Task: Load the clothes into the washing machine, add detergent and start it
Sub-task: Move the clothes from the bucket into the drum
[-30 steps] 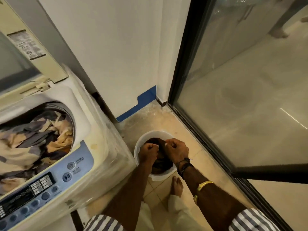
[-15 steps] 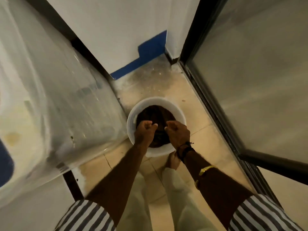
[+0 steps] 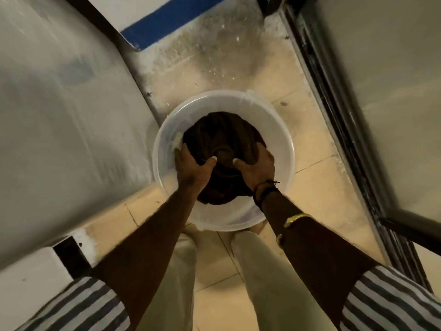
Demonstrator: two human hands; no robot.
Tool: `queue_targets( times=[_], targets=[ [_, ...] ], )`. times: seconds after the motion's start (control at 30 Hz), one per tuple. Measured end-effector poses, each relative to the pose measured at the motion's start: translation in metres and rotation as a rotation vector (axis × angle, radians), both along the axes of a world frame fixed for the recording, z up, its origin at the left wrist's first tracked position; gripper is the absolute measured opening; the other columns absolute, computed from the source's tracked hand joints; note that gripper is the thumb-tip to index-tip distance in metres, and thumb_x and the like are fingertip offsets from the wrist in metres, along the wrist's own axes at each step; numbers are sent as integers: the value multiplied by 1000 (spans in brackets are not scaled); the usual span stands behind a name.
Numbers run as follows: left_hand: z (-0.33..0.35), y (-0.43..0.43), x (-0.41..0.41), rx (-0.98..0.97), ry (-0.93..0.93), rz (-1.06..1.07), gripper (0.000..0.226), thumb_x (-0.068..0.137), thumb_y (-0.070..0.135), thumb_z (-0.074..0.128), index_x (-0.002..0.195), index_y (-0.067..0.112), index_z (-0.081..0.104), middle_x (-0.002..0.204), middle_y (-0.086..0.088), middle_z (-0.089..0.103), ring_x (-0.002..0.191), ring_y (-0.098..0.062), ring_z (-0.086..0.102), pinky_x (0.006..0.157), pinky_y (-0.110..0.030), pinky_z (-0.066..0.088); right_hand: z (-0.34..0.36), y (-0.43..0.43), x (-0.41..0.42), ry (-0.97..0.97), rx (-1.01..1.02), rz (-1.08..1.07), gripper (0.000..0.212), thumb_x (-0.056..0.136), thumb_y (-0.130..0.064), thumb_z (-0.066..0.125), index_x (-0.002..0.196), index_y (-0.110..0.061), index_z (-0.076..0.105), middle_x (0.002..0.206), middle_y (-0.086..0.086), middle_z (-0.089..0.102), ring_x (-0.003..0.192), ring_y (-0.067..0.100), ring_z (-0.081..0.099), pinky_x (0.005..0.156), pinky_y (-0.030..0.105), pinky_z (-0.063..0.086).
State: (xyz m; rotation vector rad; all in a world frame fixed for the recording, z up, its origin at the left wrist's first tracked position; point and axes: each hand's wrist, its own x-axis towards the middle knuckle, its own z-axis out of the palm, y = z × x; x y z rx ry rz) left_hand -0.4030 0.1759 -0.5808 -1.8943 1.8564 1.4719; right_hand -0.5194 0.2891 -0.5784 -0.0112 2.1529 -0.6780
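A white plastic bucket [image 3: 281, 130] stands on the tiled floor in front of me. Inside it lies a bundle of dark brown clothes [image 3: 222, 132]. My left hand [image 3: 193, 167] grips the bundle's left side, with the thumb pressed into the cloth. My right hand [image 3: 256, 168] grips its right side in the same way. The washing machine's side [image 3: 66, 120], wrapped in clear plastic, fills the left of the view. Its drum and control panel are out of view.
A glass sliding door with a dark frame [image 3: 334, 111] runs along the right. The wall with a blue skirting strip [image 3: 167, 22] closes the far end. My legs in pale trousers [image 3: 269, 278] stand just behind the bucket on the narrow tiled floor [image 3: 317, 187].
My head has tipped down, so the drum and panel have left the view. Both hands went deeper into the bucket and now clasp the brown bundle from both sides.
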Motion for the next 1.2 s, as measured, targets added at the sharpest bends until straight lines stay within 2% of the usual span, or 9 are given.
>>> queue_targets(
  times=[0.1, 0.2, 0.3, 0.5, 0.63, 0.77, 0.87, 1.0, 1.2],
  targets=[
    [-30, -6, 2, 73, 67, 88, 109, 78, 37, 83, 159, 22, 11, 160, -4, 31, 146, -23, 33, 119, -40, 34, -30, -1, 0, -40, 17, -51, 125, 61, -52, 88, 158, -26, 13, 157, 9, 27, 143, 32, 32, 116, 51, 36],
    [-58, -6, 0, 168, 93, 166, 117, 72, 44, 86, 159, 28, 9, 160, -3, 31, 145, -22, 34, 118, -40, 34, -55, -4, 0, -68, -15, -134, 137, 52, -61, 89, 157, -31, 7, 160, 6, 23, 144, 32, 31, 115, 52, 37],
    [-85, -7, 0, 216, 91, 217, 134, 47, 68, 87, 156, 36, 15, 156, -1, 35, 141, -23, 41, 115, -45, 40, -77, -11, -5, -79, -40, -201, 134, 53, -62, 89, 156, -32, 10, 158, 6, 26, 143, 31, 32, 114, 50, 37],
    [-121, -19, 4, 264, 94, 279, 135, 38, 63, 93, 151, 30, 27, 147, 2, 49, 132, -21, 50, 112, -44, 44, -108, -20, -1, -64, 51, -241, 135, 45, -61, 89, 152, -37, 10, 151, 12, 32, 134, 39, 41, 109, 57, 41],
    [-130, -30, 7, 324, 83, 319, 113, 44, 48, 96, 144, 26, 48, 137, 4, 60, 123, -20, 58, 108, -43, 47, -112, -18, -2, -104, 46, -276, 124, 58, -42, 93, 152, -36, 12, 142, 12, 47, 125, 38, 51, 107, 49, 45],
    [-122, -31, 8, 349, 80, 393, 83, 50, 37, 95, 127, 26, 67, 122, 2, 70, 109, -24, 66, 100, -45, 54, -99, -18, -3, -91, 60, -308, 105, 63, -34, 91, 148, -29, 29, 133, 9, 57, 117, 37, 57, 99, 41, 50],
    [-107, -18, 9, 311, 79, 442, 85, 41, 42, 92, 122, 29, 69, 117, 3, 72, 106, -25, 68, 97, -46, 55, -82, -16, 0, -55, 73, -277, 96, 63, -34, 89, 143, -28, 36, 130, 7, 59, 114, 36, 59, 97, 41, 52],
    [-75, -7, 11, 266, 132, 469, 75, 56, 27, 92, 127, 27, 67, 121, 1, 71, 110, -26, 66, 99, -47, 54, -50, -10, 2, -44, 54, -293, 91, 64, -33, 88, 141, -29, 39, 127, 4, 60, 111, 33, 59, 92, 38, 51],
    [-16, -2, 16, 247, 185, 452, 82, 58, 30, 92, 134, 28, 61, 126, 2, 68, 116, -24, 63, 102, -48, 52, 9, -5, 9, -13, 18, -322, 88, 64, -31, 89, 138, -30, 41, 125, 4, 60, 111, 32, 58, 95, 42, 51]
  ],
)
